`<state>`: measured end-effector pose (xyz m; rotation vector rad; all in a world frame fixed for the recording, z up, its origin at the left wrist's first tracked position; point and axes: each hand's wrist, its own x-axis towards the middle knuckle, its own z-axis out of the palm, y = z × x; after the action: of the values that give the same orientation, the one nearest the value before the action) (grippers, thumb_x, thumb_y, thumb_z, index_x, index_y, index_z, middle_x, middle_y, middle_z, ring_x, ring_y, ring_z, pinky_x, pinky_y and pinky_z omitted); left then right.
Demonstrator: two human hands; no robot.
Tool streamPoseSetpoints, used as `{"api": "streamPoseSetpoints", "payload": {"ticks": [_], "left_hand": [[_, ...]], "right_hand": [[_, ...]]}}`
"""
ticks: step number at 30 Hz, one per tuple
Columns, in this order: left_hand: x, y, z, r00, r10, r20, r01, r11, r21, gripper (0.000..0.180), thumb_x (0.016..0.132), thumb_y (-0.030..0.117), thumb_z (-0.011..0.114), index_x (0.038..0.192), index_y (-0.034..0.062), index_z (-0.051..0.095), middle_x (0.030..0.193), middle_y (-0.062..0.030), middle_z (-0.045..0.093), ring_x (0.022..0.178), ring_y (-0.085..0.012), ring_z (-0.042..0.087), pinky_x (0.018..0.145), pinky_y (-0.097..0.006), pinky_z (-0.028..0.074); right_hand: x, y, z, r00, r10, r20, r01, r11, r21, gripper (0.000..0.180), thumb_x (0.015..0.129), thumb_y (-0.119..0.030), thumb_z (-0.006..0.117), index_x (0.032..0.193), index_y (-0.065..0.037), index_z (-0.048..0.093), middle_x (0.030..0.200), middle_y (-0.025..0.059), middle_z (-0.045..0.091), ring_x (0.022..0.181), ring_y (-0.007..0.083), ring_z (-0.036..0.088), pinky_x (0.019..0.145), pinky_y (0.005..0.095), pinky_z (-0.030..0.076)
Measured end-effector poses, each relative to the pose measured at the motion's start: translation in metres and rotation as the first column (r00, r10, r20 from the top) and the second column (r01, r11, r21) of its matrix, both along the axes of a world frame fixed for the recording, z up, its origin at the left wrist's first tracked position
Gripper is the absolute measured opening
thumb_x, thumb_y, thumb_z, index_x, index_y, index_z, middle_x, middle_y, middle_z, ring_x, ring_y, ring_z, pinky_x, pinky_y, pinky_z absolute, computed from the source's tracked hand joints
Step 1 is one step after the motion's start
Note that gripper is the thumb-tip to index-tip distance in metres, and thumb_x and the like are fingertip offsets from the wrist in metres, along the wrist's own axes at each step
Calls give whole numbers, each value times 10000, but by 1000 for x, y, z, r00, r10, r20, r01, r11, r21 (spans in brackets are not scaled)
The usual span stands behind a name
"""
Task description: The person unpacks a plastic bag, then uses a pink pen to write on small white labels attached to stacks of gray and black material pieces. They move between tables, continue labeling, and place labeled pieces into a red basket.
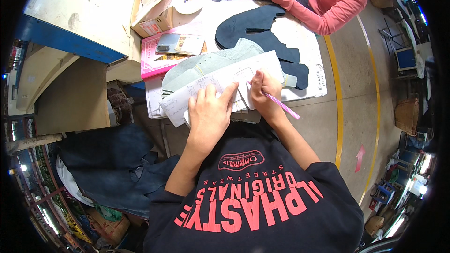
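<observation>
Our left hand (209, 112) presses flat, fingers together, on the paper sheet (211, 86). Our right hand (263, 91) pinches a pink pen (281, 105) against it.

pen (282, 105): pink, slim and striped, gripped in the right hand (263, 94), its tip down on the white card and its tail slanting out to the right.
white paper pattern (220, 86): flat, shaped sheets stacked on the table edge, with handwriting on them, pinned under the left hand (209, 115).
grey cut piece (206, 63): pale grey, curved, lying flat just beneath the paper, its far edge showing.
</observation>
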<state>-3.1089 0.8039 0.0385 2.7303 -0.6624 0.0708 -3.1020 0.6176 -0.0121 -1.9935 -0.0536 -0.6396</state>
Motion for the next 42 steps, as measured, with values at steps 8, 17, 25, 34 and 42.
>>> {"api": "streamPoseSetpoints", "payload": {"ticks": [8,17,25,34,42], "left_hand": [[0,0,0,1000,3,1,-3,1000,-5,437,1009,218,715,1436,302,681,970,-112,602,942,-323,648,803,-482,479],[0,0,1,1000,5,-2,-5,1000,-5,445,1000,205,720,1434,299,683,966,-110,597,943,-322,645,806,-478,479],[0,0,1,1000,1,4,-1,1000,-9,447,999,195,719,1434,294,685,967,-112,596,948,-323,644,807,-480,479],[-1,-1,-1,1000,3,13,-3,1000,-24,444,1001,196,718,1433,295,684,961,-111,590,942,-325,641,798,-484,477],[-1,0,-1,1000,3,1,-3,1000,-18,477,982,175,723,1440,296,674,966,-113,590,949,-327,643,803,-485,480]], "right_hand": [[0,-1,-1,1000,-8,6,8,1000,-7,372,1176,-178,544,852,0,585,667,129,578,566,248,583,576,375,464],[-2,-1,-4,999,-37,1,37,999,-20,398,1184,-195,529,849,9,593,669,128,586,573,263,596,582,379,470],[0,0,-3,998,-62,0,62,998,-17,432,1193,-203,504,824,5,589,658,121,581,565,253,592,577,376,466],[0,1,0,997,-75,-9,75,997,-4,449,1196,-210,497,810,1,584,650,109,567,553,217,554,567,364,452],[-9,-8,-3,998,47,-43,-44,996,74,465,1197,-228,489,801,-8,593,670,106,589,579,198,589,590,346,474]]}}
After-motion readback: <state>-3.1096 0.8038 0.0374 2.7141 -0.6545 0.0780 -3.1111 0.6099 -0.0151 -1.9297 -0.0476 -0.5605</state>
